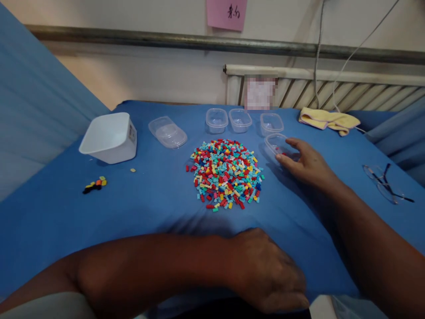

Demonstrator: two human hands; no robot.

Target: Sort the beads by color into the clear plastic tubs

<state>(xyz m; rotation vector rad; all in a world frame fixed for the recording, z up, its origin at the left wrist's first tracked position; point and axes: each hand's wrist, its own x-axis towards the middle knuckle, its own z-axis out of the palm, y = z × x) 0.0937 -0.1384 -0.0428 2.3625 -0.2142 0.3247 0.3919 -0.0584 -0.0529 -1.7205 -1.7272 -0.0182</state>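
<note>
My right hand (305, 163) grips the near side of a clear plastic container (272, 141), thumb and fingers round its rim. A few small red pieces show inside it. Left of this container lies a heap of small multicoloured toy building bricks (227, 175) on the blue cloth. My left hand (270, 272) is at the near edge of the table, its forearm stretched across the front. The back of that hand faces me and is somewhat blurred; its fingertips are hidden, so what they hold, if anything, does not show.
Three more clear containers (217, 120) stand behind the heap. Clear lids (169, 134) lie to their left, near a white tub (111, 138). A few yellow, orange and black pieces (95, 184) lie at left. Folded yellow cloth (327, 119) and eyeglasses (385, 184) are at right.
</note>
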